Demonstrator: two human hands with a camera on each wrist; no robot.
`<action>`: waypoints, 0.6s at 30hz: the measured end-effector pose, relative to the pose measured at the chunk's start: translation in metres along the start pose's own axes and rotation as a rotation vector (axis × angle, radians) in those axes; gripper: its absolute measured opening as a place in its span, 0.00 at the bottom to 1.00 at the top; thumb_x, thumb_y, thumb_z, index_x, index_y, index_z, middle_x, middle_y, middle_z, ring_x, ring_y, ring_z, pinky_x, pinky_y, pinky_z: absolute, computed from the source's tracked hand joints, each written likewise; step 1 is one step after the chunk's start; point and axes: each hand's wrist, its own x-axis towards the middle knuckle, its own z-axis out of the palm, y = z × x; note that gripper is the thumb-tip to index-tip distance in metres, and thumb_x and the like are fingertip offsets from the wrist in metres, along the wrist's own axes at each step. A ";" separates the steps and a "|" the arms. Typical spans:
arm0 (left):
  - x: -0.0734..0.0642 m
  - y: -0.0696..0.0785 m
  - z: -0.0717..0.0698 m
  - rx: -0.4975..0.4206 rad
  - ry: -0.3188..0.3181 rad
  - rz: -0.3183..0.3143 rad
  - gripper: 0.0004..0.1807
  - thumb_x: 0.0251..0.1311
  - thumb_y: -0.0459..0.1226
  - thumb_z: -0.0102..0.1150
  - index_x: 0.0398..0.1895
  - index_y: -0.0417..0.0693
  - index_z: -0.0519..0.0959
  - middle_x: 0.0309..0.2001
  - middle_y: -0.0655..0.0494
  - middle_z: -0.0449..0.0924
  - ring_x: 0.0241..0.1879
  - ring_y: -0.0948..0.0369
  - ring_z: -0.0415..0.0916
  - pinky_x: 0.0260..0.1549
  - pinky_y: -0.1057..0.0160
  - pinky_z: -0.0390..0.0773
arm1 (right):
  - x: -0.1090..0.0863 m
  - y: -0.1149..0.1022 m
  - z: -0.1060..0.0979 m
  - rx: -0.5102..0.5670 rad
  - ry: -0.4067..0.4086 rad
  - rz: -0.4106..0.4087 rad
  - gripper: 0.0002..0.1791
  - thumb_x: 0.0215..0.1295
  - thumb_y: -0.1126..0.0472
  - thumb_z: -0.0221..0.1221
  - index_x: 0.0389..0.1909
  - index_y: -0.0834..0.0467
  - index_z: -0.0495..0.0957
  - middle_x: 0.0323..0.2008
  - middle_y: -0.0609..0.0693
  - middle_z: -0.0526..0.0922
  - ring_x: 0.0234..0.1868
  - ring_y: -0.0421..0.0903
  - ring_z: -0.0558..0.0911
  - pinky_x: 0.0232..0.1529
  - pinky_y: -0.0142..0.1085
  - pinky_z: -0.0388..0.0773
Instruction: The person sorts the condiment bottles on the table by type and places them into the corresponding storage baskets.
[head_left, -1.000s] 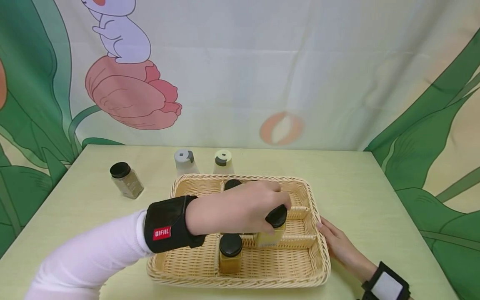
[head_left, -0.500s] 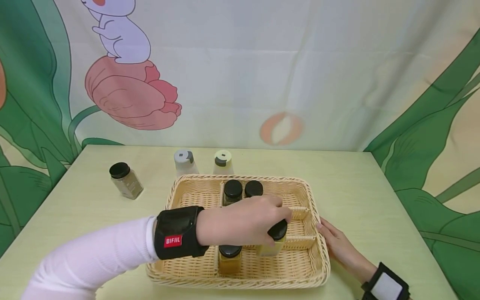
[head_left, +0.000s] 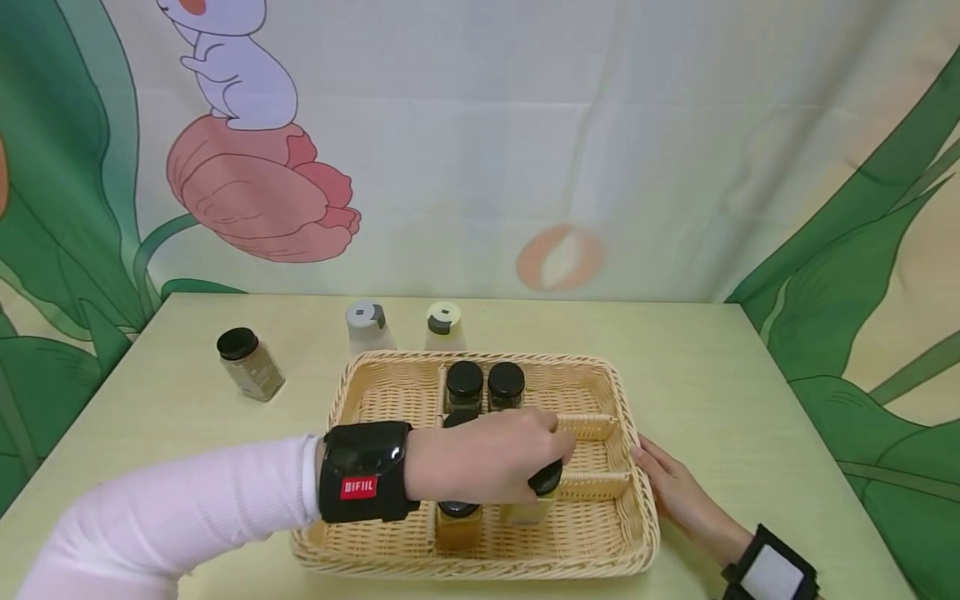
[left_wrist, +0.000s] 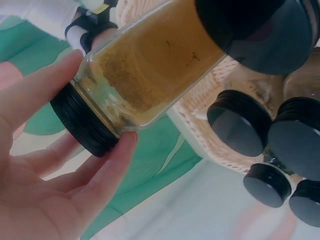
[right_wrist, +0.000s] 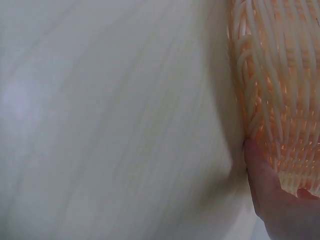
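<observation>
While the left hand [head_left: 506,454] pinches a tilted jar [head_left: 527,512] by its black lid [head_left: 546,478] at the front-right compartment [head_left: 588,529] of the wicker basket [head_left: 480,572], just right of an amber jar [head_left: 459,533], the right hand [head_left: 675,483] touches the basket's right end, fingers extended; whether the held jar touches bottom I cannot tell; a lone jar [head_left: 255,372] sits leftward on the desk [head_left: 750,375]

Clear sq. jar [head_left: 527,512], blk lid [head_left: 546,478] on, yellowish contents, tilted at front-R compt. [head_left: 581,533] of tan, upright, divided wicker basket [head_left: 649,533].
</observation>
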 end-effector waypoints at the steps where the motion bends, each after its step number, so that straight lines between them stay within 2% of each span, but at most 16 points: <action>1: 0.000 0.000 0.001 0.002 -0.008 -0.003 0.16 0.42 0.36 0.66 0.35 0.45 0.72 0.28 0.57 0.71 0.27 0.66 0.66 0.23 0.73 0.69 | 0.000 0.000 0.000 0.003 0.001 -0.001 0.43 0.57 0.35 0.45 0.66 0.55 0.45 0.63 0.69 0.52 0.55 0.60 0.66 0.46 0.47 0.73; 9: 0.001 -0.002 0.013 0.024 -0.053 -0.016 0.17 0.41 0.37 0.67 0.34 0.46 0.71 0.28 0.57 0.69 0.27 0.66 0.65 0.21 0.73 0.68 | -0.002 -0.002 0.000 0.005 -0.010 -0.003 0.42 0.58 0.36 0.45 0.66 0.55 0.44 0.63 0.69 0.52 0.55 0.60 0.65 0.47 0.47 0.73; 14: 0.002 -0.003 0.019 0.065 -0.077 -0.004 0.18 0.41 0.37 0.67 0.35 0.46 0.71 0.27 0.58 0.69 0.26 0.67 0.64 0.21 0.73 0.68 | -0.002 -0.002 0.000 0.012 -0.016 -0.002 0.42 0.59 0.36 0.44 0.66 0.56 0.44 0.64 0.69 0.51 0.56 0.60 0.65 0.48 0.47 0.72; 18: 0.003 -0.004 0.021 0.058 -0.085 -0.010 0.19 0.40 0.37 0.68 0.36 0.45 0.71 0.28 0.57 0.71 0.28 0.66 0.66 0.23 0.73 0.69 | -0.002 -0.001 -0.001 0.010 -0.019 -0.017 0.41 0.60 0.37 0.44 0.66 0.56 0.44 0.64 0.69 0.50 0.56 0.60 0.65 0.48 0.47 0.71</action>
